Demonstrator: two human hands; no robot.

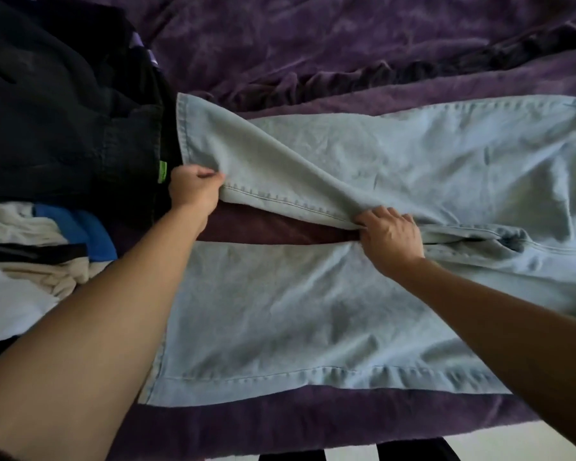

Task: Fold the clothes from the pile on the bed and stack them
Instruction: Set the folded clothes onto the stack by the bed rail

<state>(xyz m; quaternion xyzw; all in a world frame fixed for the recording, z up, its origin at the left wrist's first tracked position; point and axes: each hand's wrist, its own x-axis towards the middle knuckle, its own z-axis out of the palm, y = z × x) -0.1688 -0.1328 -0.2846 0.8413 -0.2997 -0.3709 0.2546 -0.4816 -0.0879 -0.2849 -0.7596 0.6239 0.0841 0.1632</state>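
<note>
Light blue jeans lie spread across the purple blanket, legs pointing left and the waist off to the right. My left hand pinches the inner seam of the far leg near its hem and lifts it off the bed. My right hand grips the same seam close to the crotch. The near leg lies flat below my arms. A pile of clothes sits at the left, dark garments on top.
Below the dark garments lie cream, white and blue clothes. The bed's near edge runs along the bottom, with a pale floor beyond it. Rumpled blanket folds cross the far middle.
</note>
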